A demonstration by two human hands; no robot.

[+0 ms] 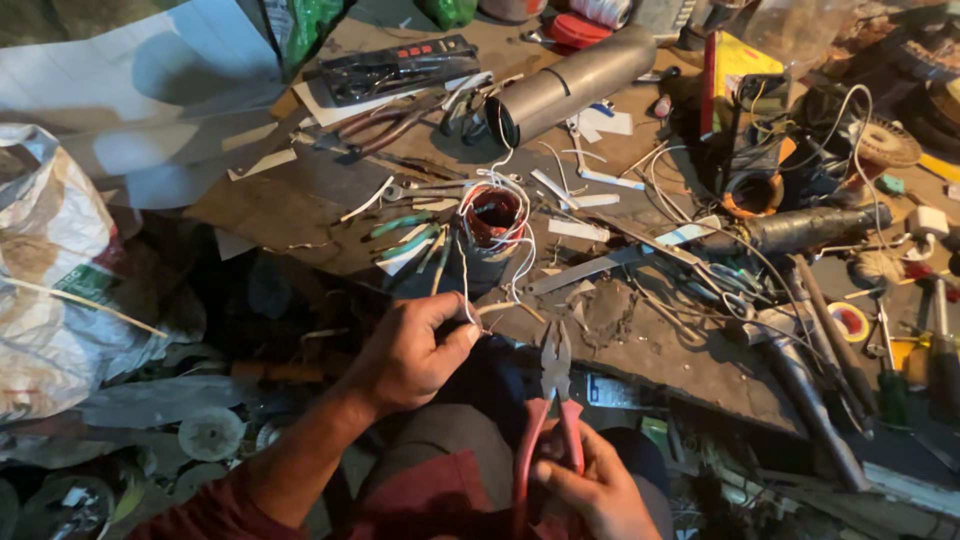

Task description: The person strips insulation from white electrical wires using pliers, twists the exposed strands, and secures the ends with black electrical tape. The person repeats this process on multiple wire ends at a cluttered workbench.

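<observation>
My left hand (pixel 410 350) pinches a thin white wire (pixel 497 308) between thumb and fingers, just below a small motor stator (pixel 492 222) with a red copper winding and several white leads. That stator stands upright on the cluttered workbench (pixel 660 350), close to its front edge. My right hand (pixel 590 490) grips the red handles of a pair of pliers (pixel 552 400), whose steel jaws point up toward the wire and are slightly apart. The jaws sit a little to the right of the left hand's fingertips and do not touch the wire.
A grey metal tube (pixel 575 80) lies at the back of the bench. Red-handled cutters (pixel 385 125), green-handled tools (pixel 405 235), screwdrivers (pixel 885 370), tape rolls (pixel 850 322) and loose wires crowd the top. A white sack (pixel 45 280) sits at the left.
</observation>
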